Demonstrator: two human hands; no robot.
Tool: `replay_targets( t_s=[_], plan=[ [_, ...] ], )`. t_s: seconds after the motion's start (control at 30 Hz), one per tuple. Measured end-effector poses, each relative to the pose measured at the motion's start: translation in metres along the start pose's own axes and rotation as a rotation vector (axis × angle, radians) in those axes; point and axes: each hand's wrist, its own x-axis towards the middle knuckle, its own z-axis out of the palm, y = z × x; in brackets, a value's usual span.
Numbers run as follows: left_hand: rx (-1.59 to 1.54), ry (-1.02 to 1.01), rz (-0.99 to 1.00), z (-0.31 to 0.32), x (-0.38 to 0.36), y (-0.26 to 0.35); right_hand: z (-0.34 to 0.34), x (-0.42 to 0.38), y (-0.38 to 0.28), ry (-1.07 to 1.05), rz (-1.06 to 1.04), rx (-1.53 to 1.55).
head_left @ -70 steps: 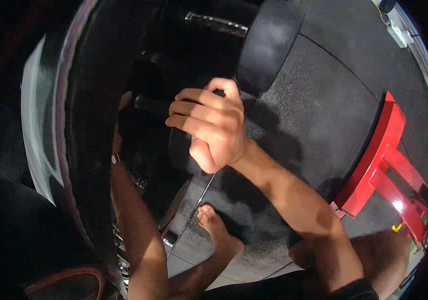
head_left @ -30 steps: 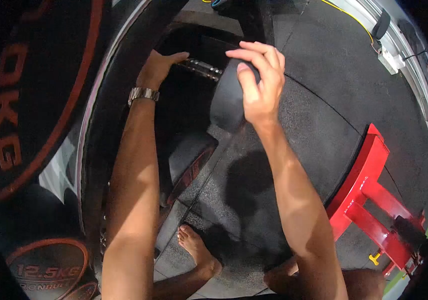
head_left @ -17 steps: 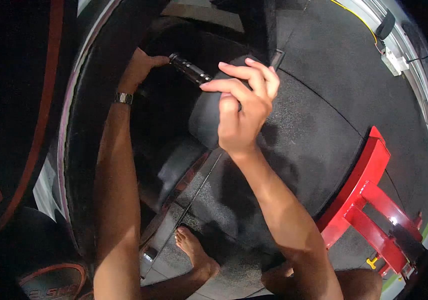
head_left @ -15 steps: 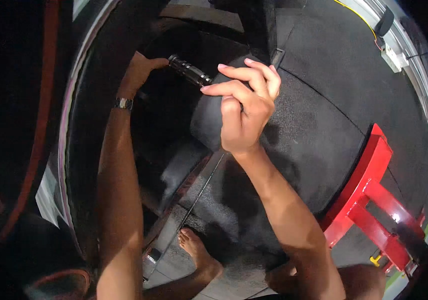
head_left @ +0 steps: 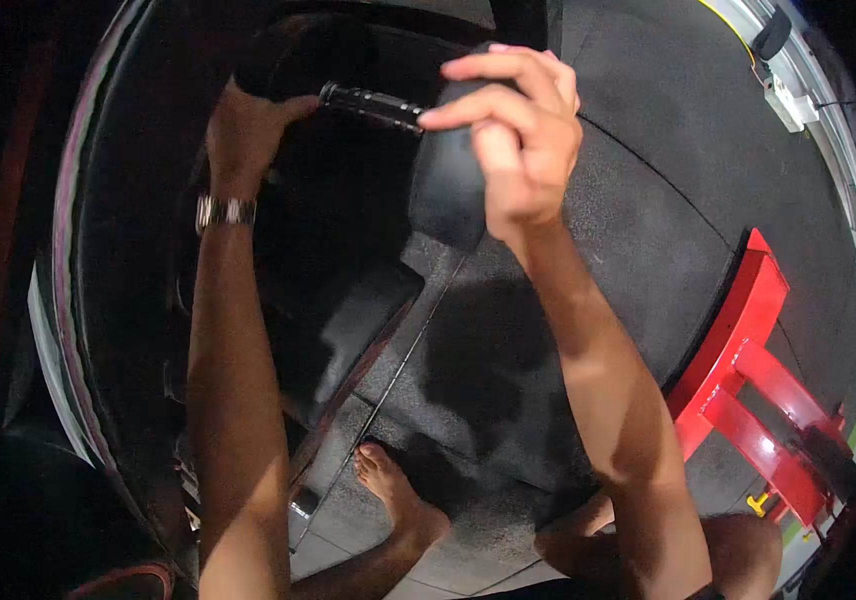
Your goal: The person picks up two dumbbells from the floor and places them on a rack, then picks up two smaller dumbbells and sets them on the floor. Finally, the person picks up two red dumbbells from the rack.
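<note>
A short black cylinder with shiny rings (head_left: pixel 372 106), which looks like a flashlight, spans the gap between my two hands. My left hand (head_left: pixel 248 135), with a metal-band watch on the wrist, has its thumb at the cylinder's left end; its other fingers are lost in shadow. Brightly lit, my right hand (head_left: pixel 533 130) has its index fingertip at the right end, and the remaining fingers are loosely bent and spread. Behind my right hand is a smooth dark rounded panel (head_left: pixel 445 190). How firmly each hand grips the cylinder is hard to make out.
A red metal frame (head_left: pixel 733 345) with a yellow knob (head_left: pixel 759 502) stands at the right. Dark mats (head_left: pixel 638 250) cover the floor, with a thin rod or seam (head_left: pixel 393 385) crossing it. A white box with a cable (head_left: pixel 786 106) is at the upper right. My bare foot (head_left: pixel 398 495) is below.
Both hands and the cylinder have moved higher in view, and the hands are slightly farther apart. The cylinder now lies closer to level. The view has shifted a little.
</note>
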Motion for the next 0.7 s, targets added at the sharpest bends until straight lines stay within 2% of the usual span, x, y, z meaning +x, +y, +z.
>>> replay_targets(
  t_s=[0.1,0.23,0.37,0.7],
  plan=[
    [-0.027,-0.077,0.009,0.004,0.025,0.011,0.005,0.011,0.013,0.102,-0.025,0.06],
    [-0.045,-0.096,0.004,0.011,0.043,0.016,0.014,0.006,0.002,0.182,0.096,0.075],
    [-0.09,-0.101,0.015,0.005,0.042,0.01,0.017,-0.009,-0.033,0.141,0.123,-0.052],
    [-0.265,-0.123,-0.007,-0.008,0.011,-0.007,0.014,-0.015,-0.038,0.044,0.094,-0.031]
  ],
)
